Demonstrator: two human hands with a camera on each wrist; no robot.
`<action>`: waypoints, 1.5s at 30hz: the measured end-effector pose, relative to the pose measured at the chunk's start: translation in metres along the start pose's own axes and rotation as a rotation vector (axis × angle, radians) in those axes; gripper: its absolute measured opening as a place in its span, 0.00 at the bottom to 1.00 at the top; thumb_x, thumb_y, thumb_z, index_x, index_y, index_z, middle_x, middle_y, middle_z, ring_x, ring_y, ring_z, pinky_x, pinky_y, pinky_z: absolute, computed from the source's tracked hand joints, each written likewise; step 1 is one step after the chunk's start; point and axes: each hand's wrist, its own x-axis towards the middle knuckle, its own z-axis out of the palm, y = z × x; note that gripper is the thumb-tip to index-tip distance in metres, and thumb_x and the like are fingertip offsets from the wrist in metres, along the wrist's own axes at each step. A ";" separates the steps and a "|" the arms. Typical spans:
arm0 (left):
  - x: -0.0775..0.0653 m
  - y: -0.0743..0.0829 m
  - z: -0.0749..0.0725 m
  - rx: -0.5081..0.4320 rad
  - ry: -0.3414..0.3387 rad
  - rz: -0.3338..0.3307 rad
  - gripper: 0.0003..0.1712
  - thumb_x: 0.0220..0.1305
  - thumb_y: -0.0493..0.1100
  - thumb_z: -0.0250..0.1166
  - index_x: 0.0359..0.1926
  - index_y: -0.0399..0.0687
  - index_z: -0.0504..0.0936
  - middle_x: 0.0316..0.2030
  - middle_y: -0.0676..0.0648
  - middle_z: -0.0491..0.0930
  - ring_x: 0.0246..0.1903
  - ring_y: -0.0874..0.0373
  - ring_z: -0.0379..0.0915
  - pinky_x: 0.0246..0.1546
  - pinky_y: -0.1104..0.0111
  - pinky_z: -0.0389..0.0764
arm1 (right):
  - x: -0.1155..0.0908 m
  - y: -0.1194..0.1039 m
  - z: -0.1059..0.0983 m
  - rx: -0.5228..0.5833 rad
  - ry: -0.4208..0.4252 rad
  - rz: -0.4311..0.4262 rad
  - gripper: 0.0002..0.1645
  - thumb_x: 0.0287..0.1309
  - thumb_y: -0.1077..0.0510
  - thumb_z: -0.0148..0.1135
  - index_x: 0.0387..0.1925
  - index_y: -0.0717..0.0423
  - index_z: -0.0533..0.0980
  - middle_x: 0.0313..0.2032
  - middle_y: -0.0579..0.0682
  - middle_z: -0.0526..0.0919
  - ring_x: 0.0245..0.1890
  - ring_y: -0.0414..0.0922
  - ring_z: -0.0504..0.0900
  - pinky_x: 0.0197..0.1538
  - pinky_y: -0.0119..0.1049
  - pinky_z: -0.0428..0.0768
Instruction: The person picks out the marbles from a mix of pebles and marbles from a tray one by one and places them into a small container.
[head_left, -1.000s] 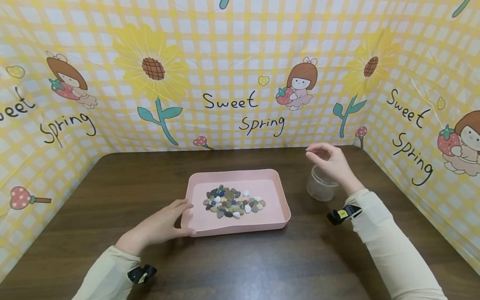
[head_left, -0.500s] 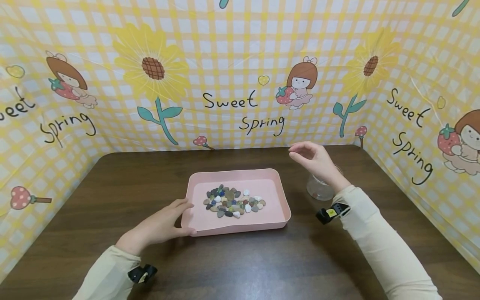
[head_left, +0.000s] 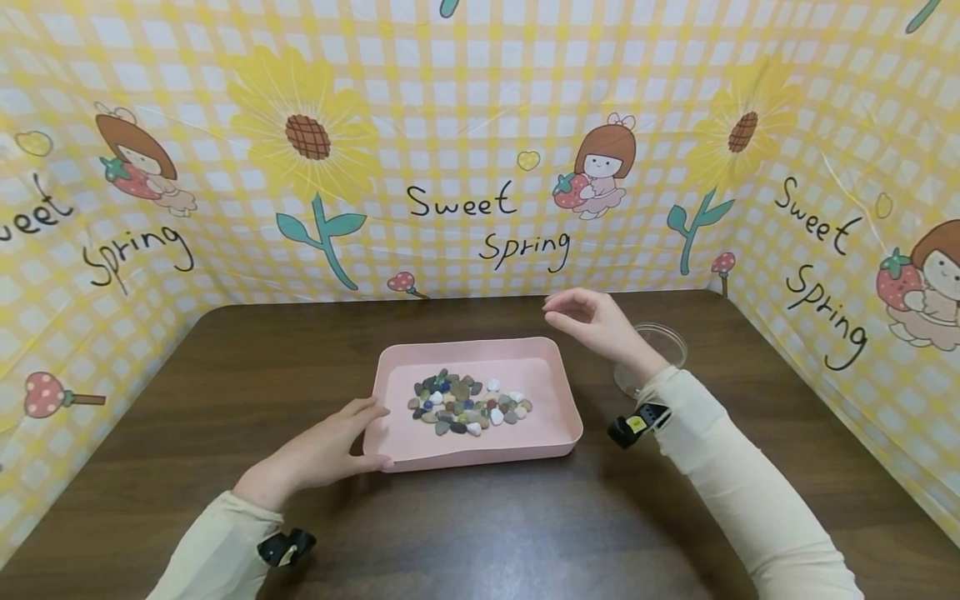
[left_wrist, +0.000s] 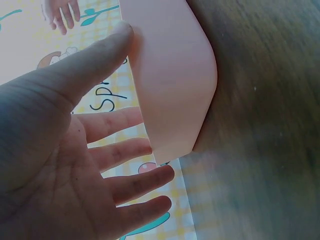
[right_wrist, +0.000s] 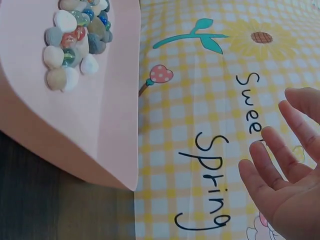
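Note:
A shallow pink tray (head_left: 483, 458) stands on the table, bearing a pile of pebbles (head_left: 457, 400) in grey, white and tan, with shiny blue and green glass pieces among them. My left hand (head_left: 315, 454) rests at the tray's left end, its straight fingertips at the rim and the thumb (left_wrist: 100, 62) against the front wall. Beyond the tray's back right corner, my right hand (head_left: 596, 325) is raised, fingers loosely bent, with nothing between them in the right wrist view. Behind the right wrist stands a clear jar (head_left: 670, 340) without a lid, partly hidden.
The dark brown wooden table (head_left: 480, 533) stretches around the tray. A yellow checked cloth (head_left: 450, 100) with flowers and lettering hangs behind and on both sides. Each forearm wears a pale sleeve (head_left: 750, 492) with a black wrist camera (head_left: 636, 425).
My right hand has moved left from above the jar toward the tray's back right corner, showing more of the jar's rim. The left hand, tray and pebbles have stayed put.

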 end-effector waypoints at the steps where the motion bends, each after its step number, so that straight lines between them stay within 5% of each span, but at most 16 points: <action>1: 0.000 0.000 0.000 0.000 0.000 0.004 0.46 0.51 0.62 0.66 0.63 0.37 0.67 0.65 0.30 0.60 0.61 0.34 0.63 0.58 0.45 0.67 | 0.001 0.000 0.001 -0.001 -0.012 0.001 0.14 0.60 0.60 0.59 0.45 0.65 0.76 0.53 0.61 0.78 0.54 0.51 0.77 0.60 0.44 0.73; 23: -0.001 0.000 0.000 -0.011 0.011 0.005 0.46 0.52 0.63 0.66 0.63 0.36 0.67 0.65 0.30 0.60 0.61 0.35 0.63 0.58 0.45 0.67 | 0.036 0.012 0.034 -0.010 -0.273 0.075 0.15 0.58 0.52 0.62 0.46 0.53 0.79 0.51 0.52 0.82 0.50 0.44 0.80 0.57 0.41 0.75; 45: -0.001 0.000 0.001 -0.021 0.001 -0.026 0.47 0.52 0.64 0.65 0.63 0.36 0.66 0.66 0.31 0.59 0.63 0.35 0.61 0.59 0.44 0.66 | 0.056 0.027 0.064 0.043 -0.521 0.034 0.18 0.59 0.59 0.61 0.49 0.65 0.76 0.58 0.61 0.75 0.60 0.49 0.74 0.65 0.44 0.68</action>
